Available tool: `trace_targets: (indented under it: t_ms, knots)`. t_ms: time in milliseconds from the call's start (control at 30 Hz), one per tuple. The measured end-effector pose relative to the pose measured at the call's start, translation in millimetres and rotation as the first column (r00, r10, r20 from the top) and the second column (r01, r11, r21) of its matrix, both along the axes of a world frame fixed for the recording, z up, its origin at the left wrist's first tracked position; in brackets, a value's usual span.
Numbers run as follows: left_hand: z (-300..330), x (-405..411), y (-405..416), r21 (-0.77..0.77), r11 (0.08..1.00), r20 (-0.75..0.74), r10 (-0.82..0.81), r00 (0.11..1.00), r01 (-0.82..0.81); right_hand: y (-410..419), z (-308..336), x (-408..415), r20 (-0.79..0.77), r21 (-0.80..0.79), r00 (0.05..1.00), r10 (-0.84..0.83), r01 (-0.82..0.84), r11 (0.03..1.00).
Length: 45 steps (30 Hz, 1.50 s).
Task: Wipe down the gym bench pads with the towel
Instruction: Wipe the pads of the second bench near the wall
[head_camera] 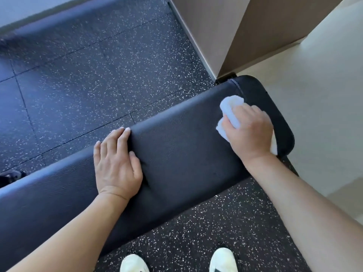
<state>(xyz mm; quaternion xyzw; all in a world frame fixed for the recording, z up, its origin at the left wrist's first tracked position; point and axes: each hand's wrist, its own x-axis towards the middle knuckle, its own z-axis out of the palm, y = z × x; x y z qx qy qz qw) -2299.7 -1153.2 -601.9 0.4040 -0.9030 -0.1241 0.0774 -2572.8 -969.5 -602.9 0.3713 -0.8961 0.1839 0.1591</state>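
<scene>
The left hand (117,163) is pressing flat on the black bench pad (176,150), its fingers (122,137) lying straight and close together. Further right, the right hand (249,132) is gripping the bunched white towel (228,108) near the pad's end; it could slip off the rounded edge.

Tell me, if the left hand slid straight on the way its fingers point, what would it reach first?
The left hand lies flat on the bench pad, fingertips already at its far edge. Straight on, it would likely slip off the pad, over the speckled floor beyond.

A crumpled white towel (228,112) lies on the black padded bench pad (182,154) near its right end.
</scene>
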Motion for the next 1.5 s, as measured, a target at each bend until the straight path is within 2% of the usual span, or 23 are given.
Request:
trace_targets:
  t_ms: [100, 233, 367, 467, 567, 667, 733, 867, 967, 1067, 1133, 1200, 1267, 1367, 1433, 1500]
  knots:
    - [1, -1, -1, 0.002, 1.000, 0.000, -0.004, 1.000, 0.004, -26, -1, 78, 0.073, -0.064, 0.996, 0.052, -0.047, 0.997]
    - [0, 0, -1, 0.031, 0.999, -0.009, 0.016, 1.000, -0.016, -48, 3, 191, 0.166, -0.066, 0.934, 0.315, -0.309, 0.949]
    - [1, 0, 0, 0.031, 1.000, -0.021, -0.001, 1.000, 0.002, -21, 4, 158, 0.087, -0.063, 0.928, 0.361, -0.357, 0.932]
    - [1, 1, 0, 0.035, 0.999, -0.009, -0.004, 1.000, 0.004, 30, -9, 75, -0.014, 0.026, 0.990, 0.143, -0.143, 0.989]
    - [1, 1, 0, 0.042, 0.999, 0.000, -0.007, 1.000, 0.007, 60, -12, 7, -0.093, 0.129, 0.987, -0.128, 0.140, 0.982]
    - [3, 0, 1, 0.058, 0.998, 0.012, -0.005, 1.000, 0.005, 41, 0, 25, 0.001, 0.023, 0.966, -0.257, 0.257, 0.966]
    - [4, 1, 1, 0.061, 0.998, 0.013, -0.006, 1.000, 0.005, 11, 2, 73, 0.062, 0.002, 0.977, -0.202, 0.202, 0.979]
    - [3, 1, -1, 0.070, 0.998, 0.015, -0.006, 1.000, 0.005, -59, 2, 179, 0.188, -0.081, 0.981, 0.049, -0.034, 0.996]
    - [2, 2, -1, 0.081, 0.997, 0.009, -0.006, 1.000, 0.006, -74, 3, 199, 0.262, -0.126, 0.958, 0.113, -0.082, 0.989]
    - [1, 3, -1, 0.052, 0.998, 0.005, -0.028, 1.000, 0.028, -50, 1, 177, 0.161, -0.139, 0.945, 0.285, -0.264, 0.954]
    - [1, 4, 0, 0.026, 0.998, 0.034, -0.062, 0.997, 0.061, -26, -3, 142, 0.072, -0.104, 0.942, 0.327, -0.319, 0.942]
    - [2, 6, -1, -0.020, 0.989, 0.110, -0.140, 0.984, 0.143, -2, -5, 88, 0.003, -0.020, 0.974, 0.226, -0.226, 0.974]
    - [6, 5, -3, -0.059, 0.949, 0.182, -0.295, 0.938, 0.310, 17, 0, 33, -0.022, 0.078, 0.998, 0.065, -0.063, 0.995]
    - [13, -9, 0, -0.079, 0.771, 0.291, -0.588, 0.755, 0.632, 27, 5, -15, 0.027, 0.119, 0.997, -0.078, 0.075, 0.990]
    - [17, -28, 9, -0.027, 0.750, 0.287, -0.628, 0.724, 0.661, 20, 9, -10, 0.065, 0.089, 0.988, -0.144, 0.138, 0.987]
    - [22, -49, 25, 0.027, 0.797, 0.267, -0.588, 0.764, 0.604, 19, 5, 12, 0.078, 0.046, 0.981, -0.178, 0.175, 0.984]
